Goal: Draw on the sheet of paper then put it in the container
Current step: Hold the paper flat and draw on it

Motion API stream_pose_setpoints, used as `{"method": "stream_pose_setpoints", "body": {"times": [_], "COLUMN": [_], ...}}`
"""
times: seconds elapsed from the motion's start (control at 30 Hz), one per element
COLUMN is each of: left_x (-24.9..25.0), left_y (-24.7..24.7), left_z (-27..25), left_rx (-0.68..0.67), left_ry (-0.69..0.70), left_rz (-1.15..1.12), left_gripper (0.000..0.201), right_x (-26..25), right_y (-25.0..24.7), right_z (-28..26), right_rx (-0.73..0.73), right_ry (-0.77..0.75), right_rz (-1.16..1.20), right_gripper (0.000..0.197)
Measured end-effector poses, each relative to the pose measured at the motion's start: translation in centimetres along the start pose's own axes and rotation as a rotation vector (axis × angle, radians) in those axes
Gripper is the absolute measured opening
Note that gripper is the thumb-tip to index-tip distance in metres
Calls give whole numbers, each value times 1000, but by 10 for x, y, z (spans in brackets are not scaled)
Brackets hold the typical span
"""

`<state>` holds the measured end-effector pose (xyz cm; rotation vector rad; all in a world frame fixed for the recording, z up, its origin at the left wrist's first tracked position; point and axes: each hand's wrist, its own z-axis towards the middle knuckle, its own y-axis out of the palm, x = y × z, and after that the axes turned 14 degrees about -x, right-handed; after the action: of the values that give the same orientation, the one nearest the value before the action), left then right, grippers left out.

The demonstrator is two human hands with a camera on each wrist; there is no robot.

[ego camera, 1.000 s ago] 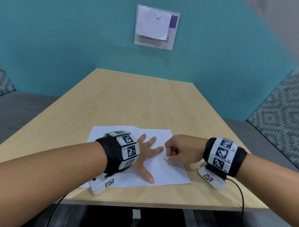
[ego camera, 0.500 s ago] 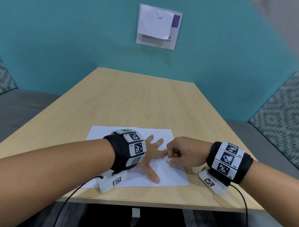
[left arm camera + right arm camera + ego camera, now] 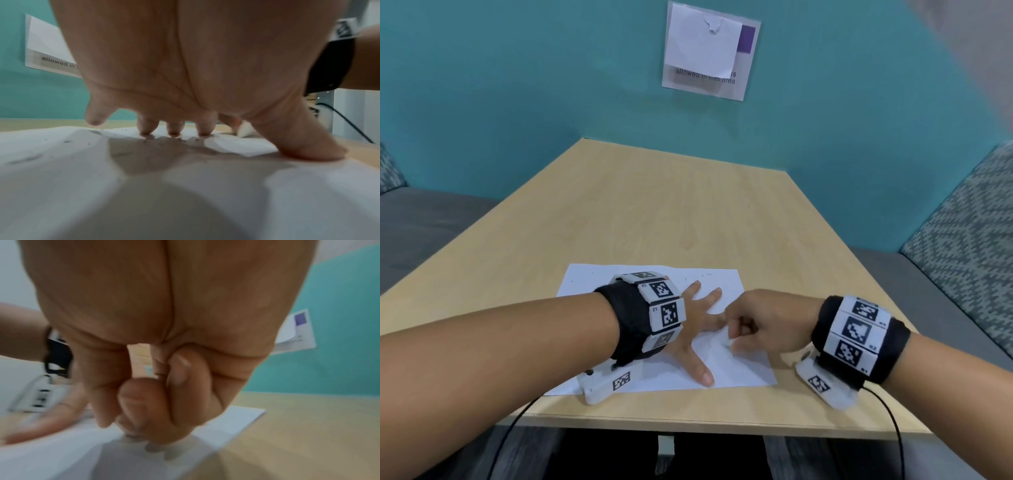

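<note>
- Wood-grain table [image 3: 654,212] runs toward a teal wall [image 3: 517,85]; grey bench seating [image 3: 421,219] with patterned cushions [image 3: 962,240] flanks it on both sides.
- Notice [image 3: 710,51] hangs on the wall, a blank white slip over most of it, the words "allowed in this area" showing below.
- Sheet of paper [image 3: 743,370] lies flat near the table's front edge, small dark marks along its far side.
- Left hand [image 3: 698,329] rests on the sheet, fingers spread and straight, fingertips [image 3: 174,129] and thumb pressing down.
- Right hand [image 3: 763,325] is clenched at the sheet's right part, just beside the left index finger; a small pale object [image 3: 245,130] shows at its fingers, but the grip is unclear.
- Black cables [image 3: 893,428] trail from both wrist units.
</note>
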<state>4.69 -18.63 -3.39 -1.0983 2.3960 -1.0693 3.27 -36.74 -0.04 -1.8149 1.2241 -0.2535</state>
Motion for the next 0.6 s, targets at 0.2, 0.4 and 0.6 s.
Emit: {"method": "stream_pose_setpoints", "body": {"times": [0.2,0.4,0.6], "left_x": [0,-1,-3], "left_y": [-2,-1,2], "left_z": [-2,0,5], "left_rx": [19,-6,16], "left_ry": [43,-3,0], "left_rz": [11,19,15], "left_gripper": [103,108,112], "right_x": [-18,0,7], "right_y": [17,2,-5], "right_z": [-1,3,3], "right_rx": [-80,-11,9], "right_ry": [-110,-3,21], "right_rz": [12,6,-15], "right_gripper": [14,9,13]}}
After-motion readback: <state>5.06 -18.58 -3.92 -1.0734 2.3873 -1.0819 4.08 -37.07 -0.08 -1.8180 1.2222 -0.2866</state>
